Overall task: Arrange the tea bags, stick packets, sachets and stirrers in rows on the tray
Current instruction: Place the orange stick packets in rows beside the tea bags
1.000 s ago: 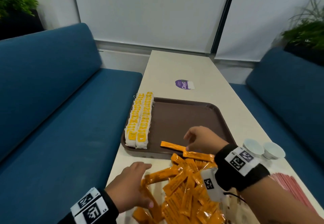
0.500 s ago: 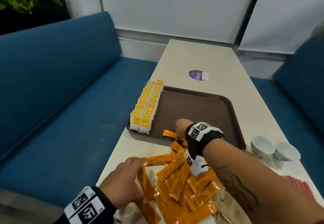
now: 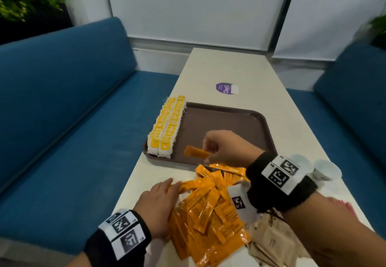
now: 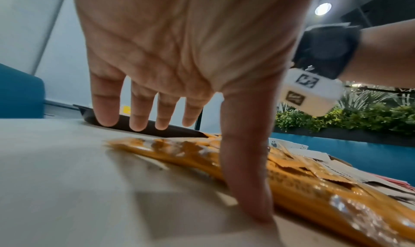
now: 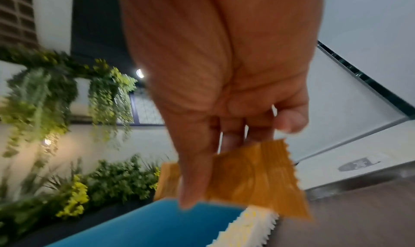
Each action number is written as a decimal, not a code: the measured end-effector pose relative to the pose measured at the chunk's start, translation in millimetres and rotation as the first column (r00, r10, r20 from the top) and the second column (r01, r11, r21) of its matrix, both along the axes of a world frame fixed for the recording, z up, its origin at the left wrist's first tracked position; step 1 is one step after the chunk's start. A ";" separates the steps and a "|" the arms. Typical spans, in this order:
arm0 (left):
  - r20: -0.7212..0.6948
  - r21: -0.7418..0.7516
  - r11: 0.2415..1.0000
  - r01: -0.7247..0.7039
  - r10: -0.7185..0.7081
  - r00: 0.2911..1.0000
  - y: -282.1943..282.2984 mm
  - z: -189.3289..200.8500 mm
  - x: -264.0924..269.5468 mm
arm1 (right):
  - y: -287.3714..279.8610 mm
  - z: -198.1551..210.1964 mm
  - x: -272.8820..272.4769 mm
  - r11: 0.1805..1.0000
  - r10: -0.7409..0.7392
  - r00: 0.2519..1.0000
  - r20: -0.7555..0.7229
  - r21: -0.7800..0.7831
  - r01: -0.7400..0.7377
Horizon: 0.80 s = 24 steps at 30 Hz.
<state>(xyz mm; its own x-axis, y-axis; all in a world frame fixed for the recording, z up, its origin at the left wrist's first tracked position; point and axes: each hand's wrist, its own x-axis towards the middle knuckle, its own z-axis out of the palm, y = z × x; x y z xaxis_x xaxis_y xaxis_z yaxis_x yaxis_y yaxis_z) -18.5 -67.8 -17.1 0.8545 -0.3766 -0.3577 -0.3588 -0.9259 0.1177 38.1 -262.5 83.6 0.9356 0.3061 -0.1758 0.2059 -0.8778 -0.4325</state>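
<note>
You are pinching one orange stick packet (image 3: 196, 152) in your right hand (image 3: 226, 148), low in the middle of the head view, over the near edge of the brown tray (image 3: 248, 114). Lay it flat and straight beside the tea bags (image 3: 167, 128) (two neat rows at the tray's left side). Your left hand (image 3: 157, 205) is resting with straight fingers on the shiny, crinkly packet pile (image 3: 208, 214) at the bottom. The tea bags are looking soft and papery.

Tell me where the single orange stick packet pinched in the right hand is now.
In the head view, the orange stick packet is pinched by the right hand above the near edge of the brown plastic tray, right of the yellow-tagged tea bag rows.
</note>
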 end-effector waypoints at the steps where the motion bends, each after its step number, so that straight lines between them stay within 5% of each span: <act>1: 0.004 0.001 1.000 0.012 -0.012 1.000 -2.8 -1.0 2.6 | -0.2 -1.8 -14.0 0.998 0.040 0.996 -0.077 -0.037 -0.043; 4: -0.013 0.012 0.999 0.041 -0.041 0.999 -10.3 -1.8 9.1 | 3.1 -22.2 -51.8 0.978 0.088 0.964 -0.252 -0.163 -0.132; 8: -0.060 0.009 0.997 0.081 -0.081 0.995 -14.7 -0.5 18.4 | 11.0 -57.2 -82.8 0.957 0.038 0.976 -0.216 -0.273 -0.098; 17: -0.098 -0.097 0.995 0.014 -0.024 0.995 -15.0 -1.7 23.8 | 18.9 -86.0 -105.4 0.965 -0.254 0.956 -0.148 -0.103 0.241; 24: -0.171 -0.218 0.972 -0.087 0.050 0.984 -6.2 1.6 21.3 | 22.9 -83.8 -103.9 0.937 -0.348 0.918 -0.188 -0.077 0.340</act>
<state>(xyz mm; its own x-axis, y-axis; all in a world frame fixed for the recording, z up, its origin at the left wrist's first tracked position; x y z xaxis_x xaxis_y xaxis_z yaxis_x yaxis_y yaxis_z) 2.8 -74.0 -15.5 0.8179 -0.4058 -0.4079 -0.2541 -0.8908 0.3768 -65.8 -239.6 -0.2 0.9275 -0.0400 -0.3716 -0.1968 -0.8975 -0.3946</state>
